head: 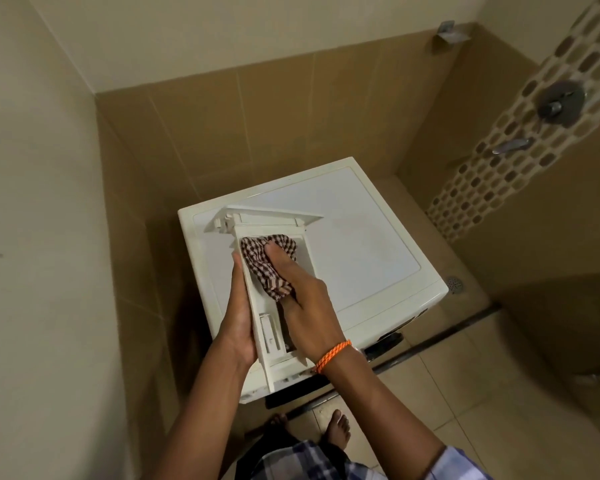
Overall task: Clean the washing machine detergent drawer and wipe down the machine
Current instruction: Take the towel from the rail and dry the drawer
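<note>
The white detergent drawer is out of the machine and held above the white washing machine, its front panel pointing away from me. My left hand grips the drawer along its left side wall. My right hand, with an orange cord bracelet at the wrist, holds a brown-and-white checked cloth and presses it into the drawer's far compartment. The drawer's right wall is partly hidden by this hand.
The machine stands in a tan-tiled corner, with walls close behind it and to its left. A floor drain lies to its right. A shower valve and a lever handle sit on the right wall. My bare feet stand before the machine.
</note>
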`<action>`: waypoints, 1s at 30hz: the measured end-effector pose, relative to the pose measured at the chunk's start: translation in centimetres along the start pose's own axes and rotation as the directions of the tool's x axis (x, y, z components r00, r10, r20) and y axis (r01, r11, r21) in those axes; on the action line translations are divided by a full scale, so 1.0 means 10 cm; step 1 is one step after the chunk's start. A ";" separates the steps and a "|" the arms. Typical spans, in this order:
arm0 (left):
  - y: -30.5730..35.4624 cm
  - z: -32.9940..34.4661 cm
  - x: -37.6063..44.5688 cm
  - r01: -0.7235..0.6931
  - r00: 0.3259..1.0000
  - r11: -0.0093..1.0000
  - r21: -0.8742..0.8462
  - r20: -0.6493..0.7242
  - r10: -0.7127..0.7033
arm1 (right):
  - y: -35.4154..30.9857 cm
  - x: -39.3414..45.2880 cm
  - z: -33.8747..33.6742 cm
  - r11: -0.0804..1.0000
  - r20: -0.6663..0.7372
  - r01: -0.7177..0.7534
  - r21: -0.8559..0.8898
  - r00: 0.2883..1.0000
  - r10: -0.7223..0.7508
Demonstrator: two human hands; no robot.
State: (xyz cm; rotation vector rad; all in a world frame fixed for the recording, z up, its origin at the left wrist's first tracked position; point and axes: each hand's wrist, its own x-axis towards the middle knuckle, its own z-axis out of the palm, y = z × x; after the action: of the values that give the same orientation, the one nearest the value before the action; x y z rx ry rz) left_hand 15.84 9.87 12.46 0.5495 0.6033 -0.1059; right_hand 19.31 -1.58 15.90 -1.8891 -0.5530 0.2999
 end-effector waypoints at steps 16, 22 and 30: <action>0.05 -0.29 0.05 -0.039 0.993 0.997 0.062 -0.106 0.045 | -0.17 0.14 -0.44 0.921 -0.249 0.017 0.389 0.965 0.087; 0.02 -0.24 -0.01 -0.049 0.996 0.992 0.112 -0.073 0.058 | 0.04 0.01 0.11 0.995 0.034 -0.096 -0.020 0.995 0.096; 0.20 -0.26 -0.02 -0.076 0.996 0.992 0.104 -0.043 0.080 | 0.22 -0.28 0.12 0.955 0.238 -0.189 -0.229 0.940 0.244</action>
State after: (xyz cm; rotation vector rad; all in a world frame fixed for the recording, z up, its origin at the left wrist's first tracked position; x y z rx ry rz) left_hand 14.88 12.90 11.66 0.6755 0.6243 -0.0500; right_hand 16.93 -2.71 13.25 -2.1293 -0.5691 0.6711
